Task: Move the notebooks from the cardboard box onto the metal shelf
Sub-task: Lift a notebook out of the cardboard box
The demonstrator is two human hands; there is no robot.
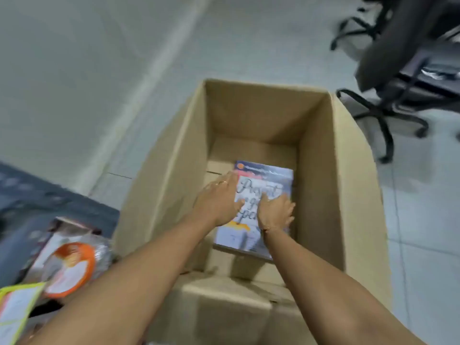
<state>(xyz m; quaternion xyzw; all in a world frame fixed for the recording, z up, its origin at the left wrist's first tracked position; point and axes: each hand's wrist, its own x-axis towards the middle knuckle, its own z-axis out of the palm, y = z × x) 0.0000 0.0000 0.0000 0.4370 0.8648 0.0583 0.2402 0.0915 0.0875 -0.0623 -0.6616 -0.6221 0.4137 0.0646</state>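
An open cardboard box [348, 185] stands on the floor in front of me. At its bottom lies a notebook [267, 179] with a blue and white cover and cursive lettering, wrapped in shiny plastic. Both my arms reach down into the box. My left hand [219, 200] rests on the notebook's left edge, fingers curled over it. My right hand [276, 211] lies on the cover near its right side, fingers spread and bent. Whether more notebooks lie under this one is hidden. The metal shelf is not clearly in view.
To the left lie an orange-and-white round packet [71, 267], a boxed item [62, 235] and a yellow-edged sheet [15, 310] on a dark blue surface [29, 200]. Black office chairs [403, 78] stand at the back right. A pale wall [74, 70] and tiled floor [423, 220] surround the box.
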